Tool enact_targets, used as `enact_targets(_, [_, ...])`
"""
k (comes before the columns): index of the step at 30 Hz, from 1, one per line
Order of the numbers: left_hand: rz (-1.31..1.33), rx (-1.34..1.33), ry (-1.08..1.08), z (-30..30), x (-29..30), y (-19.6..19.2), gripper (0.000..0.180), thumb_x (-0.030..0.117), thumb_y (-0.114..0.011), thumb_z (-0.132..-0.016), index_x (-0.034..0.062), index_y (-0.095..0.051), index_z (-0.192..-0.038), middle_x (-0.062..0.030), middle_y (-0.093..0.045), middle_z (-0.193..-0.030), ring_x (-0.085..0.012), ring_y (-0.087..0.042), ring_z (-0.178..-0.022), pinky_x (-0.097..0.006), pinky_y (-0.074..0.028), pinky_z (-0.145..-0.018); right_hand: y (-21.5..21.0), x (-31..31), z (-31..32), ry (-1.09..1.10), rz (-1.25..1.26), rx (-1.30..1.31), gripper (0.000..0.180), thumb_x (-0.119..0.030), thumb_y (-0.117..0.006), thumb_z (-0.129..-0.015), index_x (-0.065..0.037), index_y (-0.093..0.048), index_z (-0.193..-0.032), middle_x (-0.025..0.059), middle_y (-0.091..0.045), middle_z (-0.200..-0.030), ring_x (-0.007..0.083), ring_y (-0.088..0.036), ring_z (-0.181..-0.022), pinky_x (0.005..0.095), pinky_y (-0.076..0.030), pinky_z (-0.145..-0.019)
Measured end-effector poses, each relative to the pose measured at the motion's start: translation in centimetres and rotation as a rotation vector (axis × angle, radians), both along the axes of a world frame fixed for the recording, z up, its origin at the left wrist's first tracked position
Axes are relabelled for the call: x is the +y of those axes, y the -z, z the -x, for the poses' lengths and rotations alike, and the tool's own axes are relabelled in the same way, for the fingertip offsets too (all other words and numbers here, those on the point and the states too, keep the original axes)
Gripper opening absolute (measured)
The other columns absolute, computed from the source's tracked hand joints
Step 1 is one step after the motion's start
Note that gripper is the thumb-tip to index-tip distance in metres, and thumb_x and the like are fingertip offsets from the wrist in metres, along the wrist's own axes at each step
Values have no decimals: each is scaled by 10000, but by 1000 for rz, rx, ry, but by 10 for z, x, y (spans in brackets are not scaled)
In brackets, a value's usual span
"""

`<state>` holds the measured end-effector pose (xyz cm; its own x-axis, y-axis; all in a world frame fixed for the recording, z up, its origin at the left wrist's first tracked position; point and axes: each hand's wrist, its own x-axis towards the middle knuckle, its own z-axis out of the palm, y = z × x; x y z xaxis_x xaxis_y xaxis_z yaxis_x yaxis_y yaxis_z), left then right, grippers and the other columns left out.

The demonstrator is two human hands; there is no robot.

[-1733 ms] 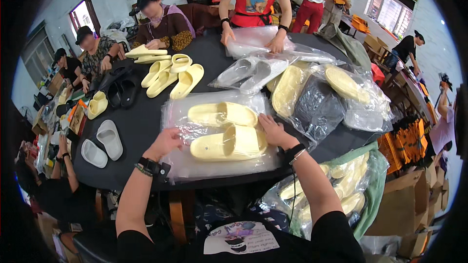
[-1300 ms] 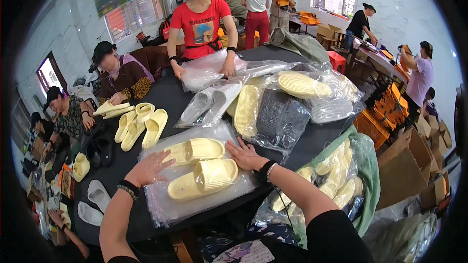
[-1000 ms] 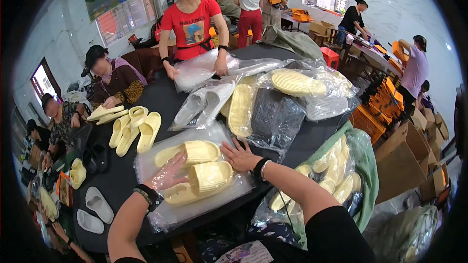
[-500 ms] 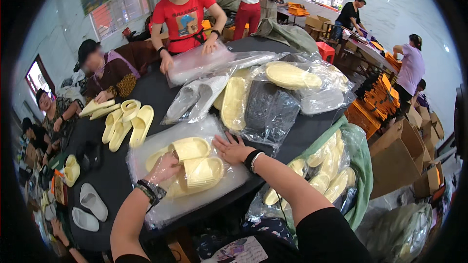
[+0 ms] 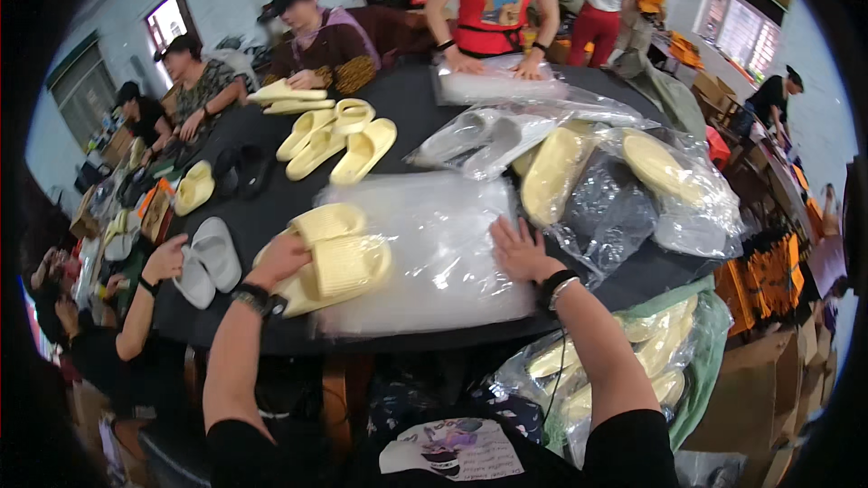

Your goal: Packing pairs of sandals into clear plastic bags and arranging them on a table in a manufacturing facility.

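1. The left hand [image 5: 282,258], in the lower left part of the frame, is closed around the heel end of a pair of pale yellow slippers [image 5: 334,253]; a dark wristband sits on its wrist.
2. The right hand [image 5: 517,251], near the centre of the frame, lies flat with fingers spread on a clear plastic bag [image 5: 434,244] and holds nothing.
3. The slippers lie side by side at the left edge of this bag, partly on it; I cannot tell if they are inside.
4. The bag rests on a round black table [image 5: 271,208].
5. Above, in the upper centre, more yellow slippers [image 5: 339,140] lie loose on the table.
6. To the right are bagged slippers [image 5: 624,172], piled together.
7. At the left edge, a grey pair [image 5: 208,258] lies near another person's hand [image 5: 165,259].
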<state>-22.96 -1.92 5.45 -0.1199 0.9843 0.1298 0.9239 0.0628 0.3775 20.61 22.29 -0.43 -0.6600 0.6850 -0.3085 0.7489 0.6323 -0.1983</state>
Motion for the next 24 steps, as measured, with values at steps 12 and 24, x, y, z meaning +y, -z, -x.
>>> enact_targets(12, [-585, 341, -420, -26, -36, -144, 187, 90, -637, -807, -55, -520, -793, -211, -515, -755, -396, -520, -729, -432, -421, -651, -26, -15, -2, 14, 110, 96, 892, -739, -324, -899, -192, -116, -1572, 32, 24, -1645, 342, 75, -1499, 577, 41, -1171])
enact_targets(24, [-267, 186, 85, -234, 90, -37, 180, 173, -696, -729, -7, -701, -716, -181, -676, -806, -372, -622, -838, -466, -494, -771, -8, -1, 2, -87, 50, -109, 1005, -722, -582, -761, -336, -114, -1562, 28, 19, -1647, 373, 89, -1493, 615, -10, -1162])
